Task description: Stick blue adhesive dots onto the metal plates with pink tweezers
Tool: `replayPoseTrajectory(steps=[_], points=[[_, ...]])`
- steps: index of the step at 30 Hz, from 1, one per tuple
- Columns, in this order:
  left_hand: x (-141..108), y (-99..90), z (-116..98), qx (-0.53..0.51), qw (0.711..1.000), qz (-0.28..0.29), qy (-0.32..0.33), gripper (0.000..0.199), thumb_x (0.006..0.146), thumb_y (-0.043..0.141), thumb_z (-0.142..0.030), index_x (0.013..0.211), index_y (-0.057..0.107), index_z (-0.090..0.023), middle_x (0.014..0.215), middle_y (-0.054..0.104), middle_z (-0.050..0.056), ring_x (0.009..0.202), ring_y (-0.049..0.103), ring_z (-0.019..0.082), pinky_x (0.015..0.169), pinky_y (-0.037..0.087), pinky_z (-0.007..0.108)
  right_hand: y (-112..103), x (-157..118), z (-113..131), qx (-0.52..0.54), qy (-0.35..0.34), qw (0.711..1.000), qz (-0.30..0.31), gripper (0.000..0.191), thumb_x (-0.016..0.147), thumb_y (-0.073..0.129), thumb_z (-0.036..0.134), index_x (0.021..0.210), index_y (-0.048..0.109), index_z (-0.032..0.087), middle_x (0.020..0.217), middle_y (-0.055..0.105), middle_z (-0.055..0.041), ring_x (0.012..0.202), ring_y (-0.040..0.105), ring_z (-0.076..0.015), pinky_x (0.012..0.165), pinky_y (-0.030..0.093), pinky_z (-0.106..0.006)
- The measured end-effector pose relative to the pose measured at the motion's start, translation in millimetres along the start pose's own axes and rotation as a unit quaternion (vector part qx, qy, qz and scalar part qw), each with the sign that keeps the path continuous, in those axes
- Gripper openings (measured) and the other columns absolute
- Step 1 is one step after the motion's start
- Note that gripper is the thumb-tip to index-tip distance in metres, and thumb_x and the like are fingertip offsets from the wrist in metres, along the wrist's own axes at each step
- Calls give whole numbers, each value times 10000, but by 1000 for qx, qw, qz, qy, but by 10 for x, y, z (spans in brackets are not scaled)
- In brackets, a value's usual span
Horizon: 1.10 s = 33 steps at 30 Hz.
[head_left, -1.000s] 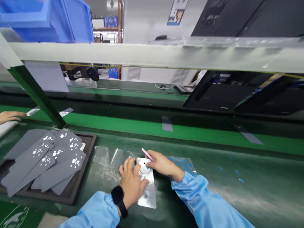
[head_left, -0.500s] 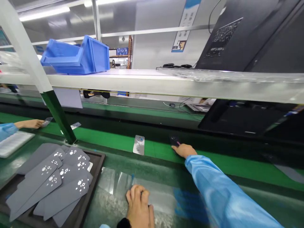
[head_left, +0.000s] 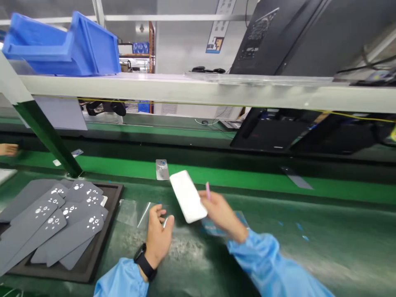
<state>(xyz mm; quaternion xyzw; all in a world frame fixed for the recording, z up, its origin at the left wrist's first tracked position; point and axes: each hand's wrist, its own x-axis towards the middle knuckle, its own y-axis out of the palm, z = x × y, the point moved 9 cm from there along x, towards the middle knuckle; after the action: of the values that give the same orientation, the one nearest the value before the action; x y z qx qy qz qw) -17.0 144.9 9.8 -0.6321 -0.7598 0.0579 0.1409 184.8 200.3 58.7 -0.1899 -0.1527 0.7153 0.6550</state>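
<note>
A: In the head view, what did the right hand (head_left: 218, 210) have?

B: It was grasping a flat, white rectangular plate with rounded corners (head_left: 186, 194), pinched along the edge nearest the fingers. A slim pink stick (head_left: 208, 191) rose from the same hand.

A: Where was that plate, then?

B: Raised over the dark green desk (head_left: 340, 231), in front of the person and between the two hands, lying slantwise with a blank face showing. Its far end came near the bright green strip (head_left: 247, 179) behind.

A: And the left hand (head_left: 159, 235)?

B: Released: the fingers were loosely curled, the thumb stood apart, and the palm faced the white plate without touching it. A black wristwatch (head_left: 144, 263) sat just above the blue sleeve (head_left: 122, 280).

A: What lay about the hands?

B: Near the left one, a clear plastic film (head_left: 127, 212) on the desk. Under the right one, a patch of blue-marked film (head_left: 213, 229), partly hidden. Farther left, a shallow black tray (head_left: 114, 193) bore a fanned heap of grey plates with rounded corners and punched holes (head_left: 72, 237).

A: Anything on the strip?

B: A small silver plate (head_left: 162, 170) just beyond the white one, and a grey plate (head_left: 297, 178) well off to the right. At the far left edge a co-worker's hand (head_left: 8, 149) showed, too blurred and cut off to tell whether it held anything.

A: And above?

B: A blue plastic bin (head_left: 95, 49) on a white shelf (head_left: 198, 88).
</note>
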Motion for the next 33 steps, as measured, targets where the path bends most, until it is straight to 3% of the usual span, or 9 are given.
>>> replayPoseTrajectory(steps=[4,6,9,12,15,19,25,30,33], points=[[-11,69,26,-19,992,98,-77,452,766,539,-195,1179,356,-208,1066,634,63,885,651,180,799,514,340,656,-727,-234,178,55,976,110,122,723,549,311,736,669,292,581,641,14,457,552,-189,392,392,-284],[-38,75,18,17,988,136,-77,511,759,521,-160,1239,350,-201,1128,634,76,981,638,196,873,491,361,505,-789,-344,231,85,968,55,86,674,618,332,686,661,260,585,630,-5,374,453,-142,354,327,-270],[-67,95,-17,62,981,174,-57,591,761,513,-145,1322,333,-191,1332,533,112,1187,544,220,1009,414,392,-116,-625,-446,296,66,950,-80,223,636,639,404,563,608,194,764,673,-77,444,469,-118,420,397,-282],[-83,163,-83,101,977,185,-25,624,757,514,-134,1356,344,-172,1434,435,119,1316,420,233,1099,320,406,-535,-394,-522,262,47,955,-131,294,624,682,472,602,627,185,630,604,-38,527,505,-128,488,433,-261],[-139,286,-137,145,969,199,9,633,729,552,-125,1341,396,-168,1379,487,123,1296,439,252,1101,322,421,-433,-234,-621,224,73,970,-55,367,620,702,528,654,632,170,476,505,28,429,446,-95,415,375,-230],[-264,387,-120,228,948,218,38,588,695,592,-85,1267,491,-180,1302,514,133,1210,501,274,1051,380,435,-110,-220,-744,191,115,974,42,330,652,722,466,653,587,164,521,587,14,442,526,-97,442,448,-226],[-316,437,-331,242,931,225,156,351,701,670,-113,1033,603,-205,1112,607,81,1113,522,273,967,444,466,48,-261,-809,178,131,972,78,222,724,701,337,705,560,167,616,656,-4,523,616,-108,505,518,-225],[-193,435,-466,225,937,207,167,278,761,626,-133,1027,595,-208,1069,635,70,1038,583,237,927,485,435,63,-257,-829,170,133,973,76,174,752,681,285,713,567,159,613,664,-9,525,620,-103,508,516,-211],[-124,492,-495,236,925,228,191,306,750,673,-171,1046,604,-206,1159,623,84,1173,525,269,1007,435,462,60,-253,-828,164,141,974,69,140,773,657,254,718,574,156,615,664,-10,527,620,-100,497,508,-201]])
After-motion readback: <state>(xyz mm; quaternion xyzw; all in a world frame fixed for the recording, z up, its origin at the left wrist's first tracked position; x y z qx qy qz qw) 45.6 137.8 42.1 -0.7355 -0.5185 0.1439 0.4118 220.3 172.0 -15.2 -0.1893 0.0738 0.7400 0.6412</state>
